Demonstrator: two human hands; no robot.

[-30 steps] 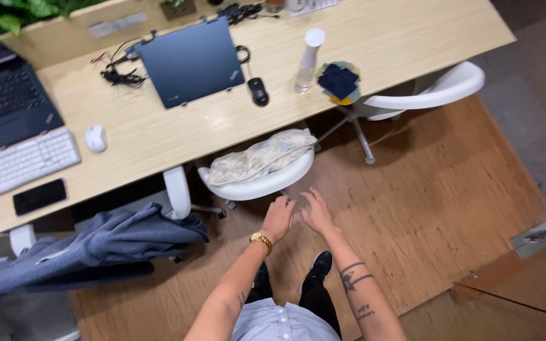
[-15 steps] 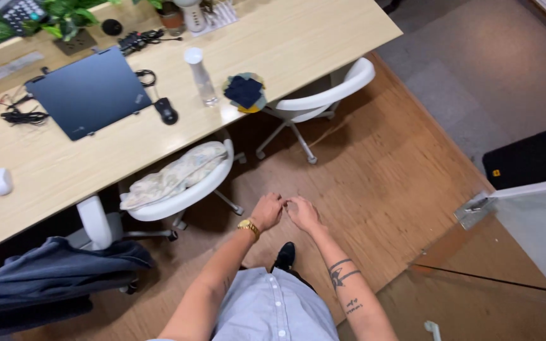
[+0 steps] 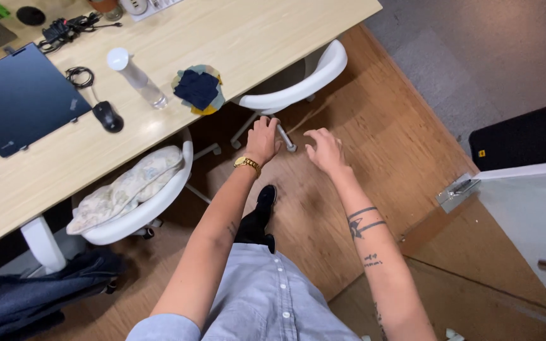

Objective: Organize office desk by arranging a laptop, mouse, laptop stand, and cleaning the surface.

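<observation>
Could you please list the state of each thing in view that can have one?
Laptop: lid closed, flat on the desk.
Clear bottle: upright, capped.
Folded cloths: stacked near the desk edge.
Empty white chair: tucked under the desk.
Cushioned white chair: unoccupied.
Left hand: empty, extended towards the empty chair.
Right hand: open, empty.

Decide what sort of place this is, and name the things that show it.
Most likely a shared office: a long wooden desk holds a closed laptop and a mouse, with white swivel chairs tucked along it.
</observation>
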